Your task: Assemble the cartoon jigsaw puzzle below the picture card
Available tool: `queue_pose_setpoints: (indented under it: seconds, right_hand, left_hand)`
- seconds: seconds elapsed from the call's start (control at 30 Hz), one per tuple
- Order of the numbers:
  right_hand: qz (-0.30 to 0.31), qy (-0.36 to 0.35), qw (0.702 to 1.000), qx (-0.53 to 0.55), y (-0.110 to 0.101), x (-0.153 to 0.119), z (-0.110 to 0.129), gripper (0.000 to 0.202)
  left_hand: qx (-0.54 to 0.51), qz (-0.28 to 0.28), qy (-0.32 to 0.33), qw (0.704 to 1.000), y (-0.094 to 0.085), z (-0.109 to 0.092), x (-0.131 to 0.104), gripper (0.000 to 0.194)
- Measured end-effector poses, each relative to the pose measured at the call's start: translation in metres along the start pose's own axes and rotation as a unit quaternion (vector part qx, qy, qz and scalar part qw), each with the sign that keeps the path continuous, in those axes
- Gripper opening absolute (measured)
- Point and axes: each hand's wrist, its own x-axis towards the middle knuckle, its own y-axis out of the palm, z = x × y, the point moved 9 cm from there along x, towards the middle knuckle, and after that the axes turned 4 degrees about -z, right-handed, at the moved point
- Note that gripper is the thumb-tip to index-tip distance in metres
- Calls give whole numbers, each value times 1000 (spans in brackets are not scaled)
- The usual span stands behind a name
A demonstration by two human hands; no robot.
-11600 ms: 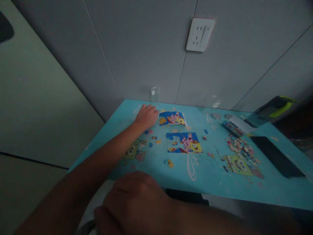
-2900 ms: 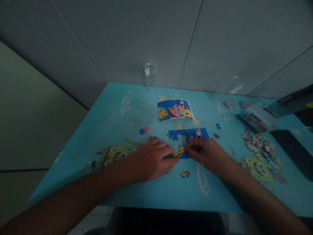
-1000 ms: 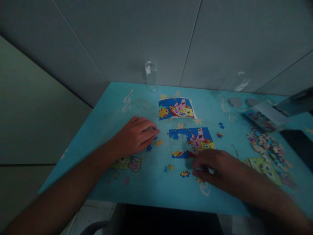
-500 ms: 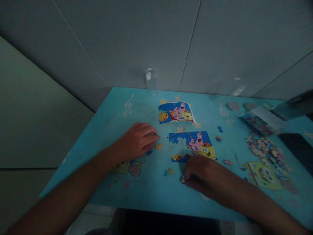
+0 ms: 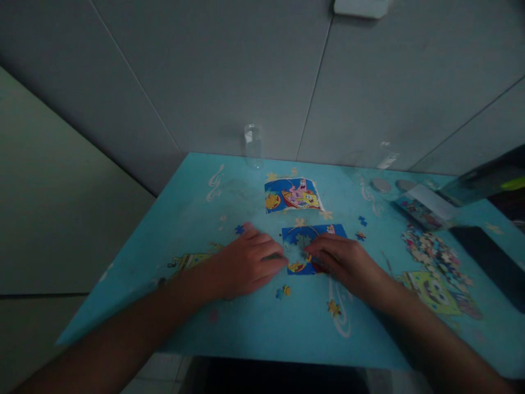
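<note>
A partly assembled jigsaw puzzle [image 5: 295, 232] with a blue cartoon picture lies on the table, with a gap on its left side. My right hand [image 5: 342, 260] reaches over its right part, fingertips pinched on a small yellowish puzzle piece [image 5: 308, 256] at the gap. My left hand [image 5: 254, 262] rests palm down by the puzzle's left edge, fingers stretched toward it; what lies under the palm is hidden. Behind the puzzle lies a reference picture [image 5: 292, 195]. Loose pieces near my hands include a blue piece [image 5: 239, 230], a blue-and-yellow piece [image 5: 283, 291] and a yellow piece [image 5: 334, 308].
A pile of puzzle pieces [image 5: 437, 257] lies to the right, beside a dark flat object [image 5: 488, 265] and a small picture box [image 5: 424, 208]. Clear containers [image 5: 254, 148] stand by the wall, with round lids [image 5: 380, 185] on the right. Two loose pieces [image 5: 361, 236] lie right of the puzzle.
My right hand has moved up from the loose piece below the puzzle to the gap in it. My left hand has shifted right and slightly down, to the puzzle's left edge.
</note>
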Motion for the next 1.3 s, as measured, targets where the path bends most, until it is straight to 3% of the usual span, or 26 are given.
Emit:
queue_pose_setpoints:
  seconds: [0.2, 0.33, 0.5, 0.8, 1.3]
  right_hand:
    - [7, -61, 997, -54, 16, 6, 7, 22]
    - [-18, -78, 995, -61, 13, 8, 9, 27]
    - [-28, -56, 996, -71, 2, 6, 9, 21]
    - [14, -27, 993, -111, 20, -1, 2, 15]
    - [21, -11, 997, -70, 16, 2, -2, 15]
  left_hand:
    - [-36, 17, 31, 999, 8, -15, 1, 31]
    - [-29, 22, 27, 999, 12, -13, -1, 32]
    - [-26, 33, 25, 999, 15, -13, -2, 34]
    - [-21, 31, 17, 999, 16, -12, -3, 38]
    - [-3, 31, 20, 999, 11, -16, 0, 31]
